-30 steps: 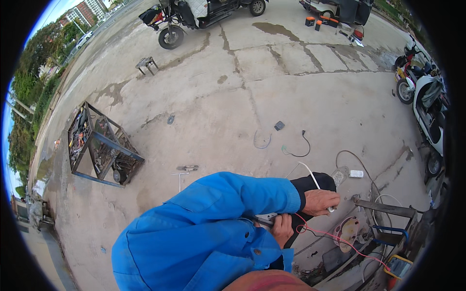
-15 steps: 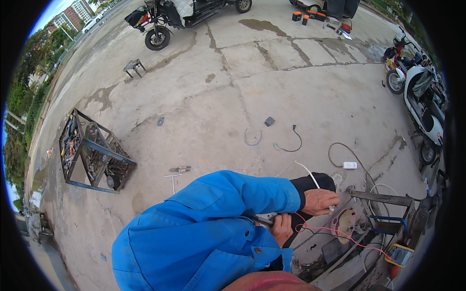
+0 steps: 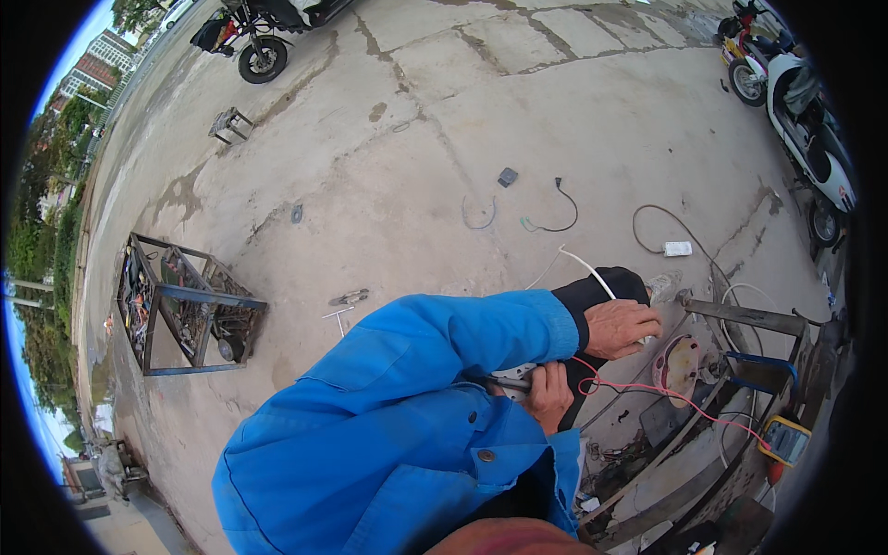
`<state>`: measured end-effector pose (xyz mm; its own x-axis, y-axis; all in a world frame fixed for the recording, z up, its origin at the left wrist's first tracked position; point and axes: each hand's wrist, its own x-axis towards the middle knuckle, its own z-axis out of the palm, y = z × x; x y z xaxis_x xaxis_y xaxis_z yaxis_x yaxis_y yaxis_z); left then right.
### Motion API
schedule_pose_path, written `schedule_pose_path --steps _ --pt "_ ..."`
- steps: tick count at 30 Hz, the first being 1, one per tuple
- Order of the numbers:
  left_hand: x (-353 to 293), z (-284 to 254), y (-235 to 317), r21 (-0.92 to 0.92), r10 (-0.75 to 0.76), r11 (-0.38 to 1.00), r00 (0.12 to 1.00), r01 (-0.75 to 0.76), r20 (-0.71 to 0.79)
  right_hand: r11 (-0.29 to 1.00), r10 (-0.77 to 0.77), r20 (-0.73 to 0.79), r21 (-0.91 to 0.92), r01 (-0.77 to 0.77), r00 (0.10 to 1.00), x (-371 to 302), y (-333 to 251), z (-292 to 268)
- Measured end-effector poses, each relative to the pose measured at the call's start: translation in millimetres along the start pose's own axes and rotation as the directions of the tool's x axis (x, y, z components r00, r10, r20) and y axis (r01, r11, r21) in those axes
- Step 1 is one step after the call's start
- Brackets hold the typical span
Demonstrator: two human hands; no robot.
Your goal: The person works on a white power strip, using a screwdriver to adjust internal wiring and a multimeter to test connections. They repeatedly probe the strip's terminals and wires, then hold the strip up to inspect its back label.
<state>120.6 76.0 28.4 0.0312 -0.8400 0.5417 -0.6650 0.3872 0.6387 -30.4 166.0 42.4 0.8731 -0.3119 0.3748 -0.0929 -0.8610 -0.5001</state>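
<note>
My left hand [image 3: 624, 328] is closed round a white cable [image 3: 592, 271]. The cable rises behind the fingers, and a bit of white shows below them. Nearer my body, my right hand [image 3: 550, 396] is curled with its fingers bent. Beside it lies a grey-and-white item [image 3: 513, 377], partly covered by my blue sleeve; its kind is unclear. A red wire [image 3: 638, 386] runs from near my right hand to a yellow-and-blue multimeter [image 3: 787, 440]. Just past both hands is a round, pinkish-rimmed part [image 3: 680, 368] with a tan face.
A metal frame [image 3: 745, 316] stands at the right. On the concrete lie a white box with a cord [image 3: 677, 249], a short black cable [image 3: 560, 228], a dark square piece [image 3: 507, 177] and a T-handled tool [image 3: 339, 316]. A tool rack [image 3: 208, 301] stands left; scooters [image 3: 814, 129] are parked right.
The view has shifted, so the ground and the objects on it sit higher in the picture. Both hands keep nearly the same pose, the left still on the white cable.
</note>
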Motion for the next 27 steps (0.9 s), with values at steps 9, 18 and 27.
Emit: schedule_pose_path --steps 9,18,27 --pt "5 -5 4 -0.016 0.038 0.999 0.999 -0.038 -0.030 1.000 0.003 -0.020 -0.012 -0.004 1.000 2 -1 -2" --pt "6 -4 10 0.044 0.015 0.999 0.998 -0.017 0.056 0.988 -0.055 -0.066 -0.150 0.044 0.996 -16 16 12" --pt "7 -3 20 0.156 -0.020 0.988 0.997 0.008 0.076 0.995 -0.035 -0.086 -0.094 0.027 0.996 -15 8 4"
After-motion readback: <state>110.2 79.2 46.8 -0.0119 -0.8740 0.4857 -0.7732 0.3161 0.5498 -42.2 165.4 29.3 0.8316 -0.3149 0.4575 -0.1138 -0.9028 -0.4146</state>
